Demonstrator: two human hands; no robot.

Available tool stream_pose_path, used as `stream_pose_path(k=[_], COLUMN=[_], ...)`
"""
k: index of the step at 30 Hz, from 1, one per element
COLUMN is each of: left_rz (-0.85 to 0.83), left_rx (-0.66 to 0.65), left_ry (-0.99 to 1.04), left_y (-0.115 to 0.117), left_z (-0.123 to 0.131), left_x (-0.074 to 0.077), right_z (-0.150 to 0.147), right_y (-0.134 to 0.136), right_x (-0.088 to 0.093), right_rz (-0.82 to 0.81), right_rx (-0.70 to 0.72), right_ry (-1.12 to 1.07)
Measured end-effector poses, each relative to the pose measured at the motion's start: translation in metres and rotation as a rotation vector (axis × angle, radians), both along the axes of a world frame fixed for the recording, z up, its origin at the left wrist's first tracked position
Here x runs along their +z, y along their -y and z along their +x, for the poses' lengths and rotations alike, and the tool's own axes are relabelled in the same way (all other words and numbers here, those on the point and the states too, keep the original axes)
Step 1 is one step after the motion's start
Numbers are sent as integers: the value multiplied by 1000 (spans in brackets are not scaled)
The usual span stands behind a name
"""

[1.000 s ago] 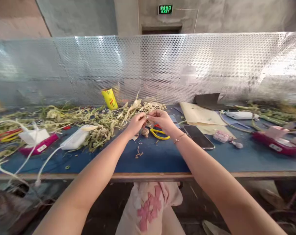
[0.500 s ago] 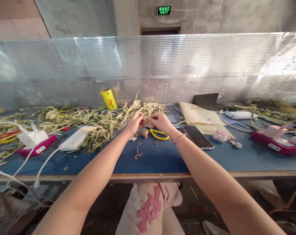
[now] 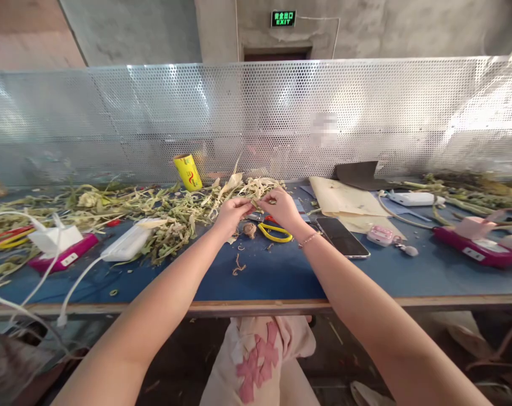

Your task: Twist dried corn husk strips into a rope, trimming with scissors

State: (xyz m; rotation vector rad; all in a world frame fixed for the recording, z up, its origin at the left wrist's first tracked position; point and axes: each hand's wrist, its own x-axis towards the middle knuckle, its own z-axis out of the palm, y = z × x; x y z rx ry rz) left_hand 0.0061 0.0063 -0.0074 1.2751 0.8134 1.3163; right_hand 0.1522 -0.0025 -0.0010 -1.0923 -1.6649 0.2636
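Note:
My left hand (image 3: 229, 213) and my right hand (image 3: 280, 206) meet over the blue table (image 3: 281, 276), fingers pinched on a thin strip of dried husk (image 3: 252, 203) stretched between them. A heap of pale green and straw-coloured husk strips (image 3: 171, 211) lies just behind and to the left of my hands. Under my hands lie a small brown coil (image 3: 250, 228) and yellow-handled scissors (image 3: 276, 232). A bracelet shows on my right wrist.
A yellow roll (image 3: 188, 171) stands at the perforated metal screen (image 3: 256, 113). A black phone (image 3: 343, 237), beige paper (image 3: 344, 200), a white power bank (image 3: 127, 243) with cables and pink devices (image 3: 478, 248) lie on the table. More stalks lie far right.
My hands have drifted slightly farther from me toward the husk heap, still pinching the strip. My right hand has risen a little and turned.

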Motion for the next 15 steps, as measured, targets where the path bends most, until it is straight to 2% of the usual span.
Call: stream_pose_path(k=[9,15], left_rz=[91,225], left_rx=[42,110], left_ry=[-65,-264], left_y=[1,-2], left_z=[1,0], left_x=[-1,-5], right_z=[-5,-9], right_y=[-1,-3], right_x=[-5,-8], right_rz=[37,-6], right_rx=[-27,45], right_ry=[-5,-72])
